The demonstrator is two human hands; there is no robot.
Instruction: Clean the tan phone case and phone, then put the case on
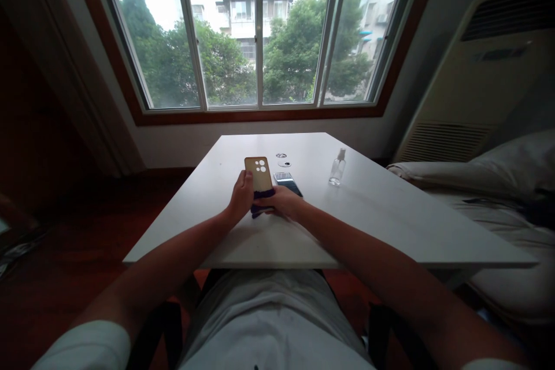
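My left hand (243, 193) is closed on the left edge of a yellowish phone case (255, 172), which is tilted up above the table with its camera holes at the top. In my right hand (280, 201) a dark purple cloth (263, 193) is gripped against the lower part of the case. Some of the cloth hangs below my fingers. A phone (288, 183) lies flat on the table just beyond my right hand, its near end partly hidden by that hand.
The white table (186, 214) also bears a clear spray bottle (337, 169) at the right and two small round items (284, 164) beyond the phone. Behind the table is a wide window (260, 40). A cushioned seat (498, 208) stands at the right.
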